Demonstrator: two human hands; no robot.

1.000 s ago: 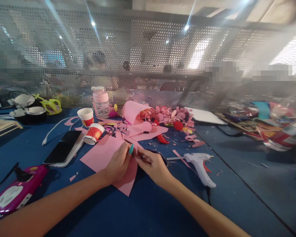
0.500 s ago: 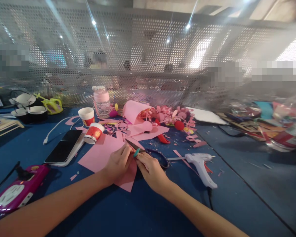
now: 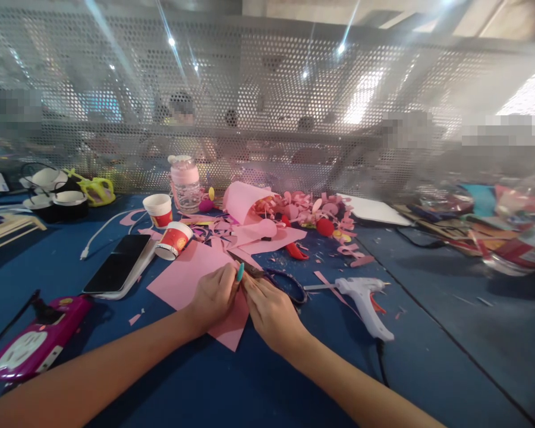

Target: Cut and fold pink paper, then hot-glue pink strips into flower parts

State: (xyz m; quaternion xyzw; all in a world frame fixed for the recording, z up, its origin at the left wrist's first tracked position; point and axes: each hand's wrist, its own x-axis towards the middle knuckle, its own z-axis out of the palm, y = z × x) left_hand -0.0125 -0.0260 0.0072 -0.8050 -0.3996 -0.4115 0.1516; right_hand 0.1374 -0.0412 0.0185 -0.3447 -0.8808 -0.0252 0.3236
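Two red-and-white paper cups (image 3: 173, 241) are showing us print too small to read. Our blue table (image 3: 249, 398) is running up to a perforated metal screen (image 3: 267, 101), with bright lights showing through. Our left hand (image 3: 216, 296) is curling its fingers together, and our right hand (image 3: 271, 312) is laying its fingers together against them. A turquoise shape (image 3: 241, 271) is showing where they are meeting; whether they are clamping it, we cannot tell. Pink paper (image 3: 173, 276) is lying beneath the left hand, scissors (image 3: 264, 274) just beyond the right.
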